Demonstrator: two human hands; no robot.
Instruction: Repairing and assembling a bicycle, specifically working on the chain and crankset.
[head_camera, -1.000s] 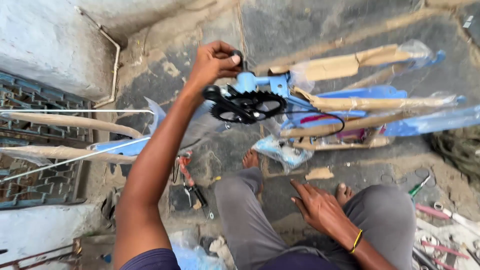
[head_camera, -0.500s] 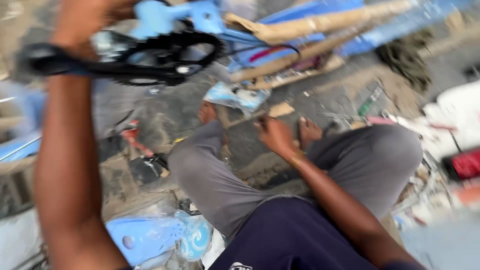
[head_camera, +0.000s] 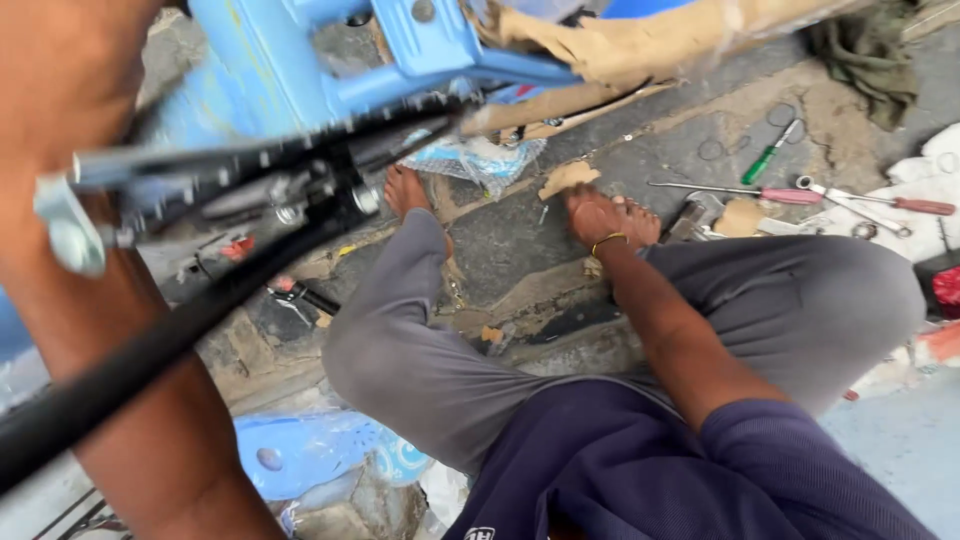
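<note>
Since half a second back your view dropped and the black crank arm (head_camera: 170, 320) swung close, long axis running lower-left to upper-right under the blue bike frame (head_camera: 280, 60). Your left hand sat out of frame up top, grip can't tell. Right hand (head_camera: 610, 218) lay flat, open on the stone floor (head_camera: 520, 250), farther off. Tools crowded the right; open room lay between your feet.
</note>
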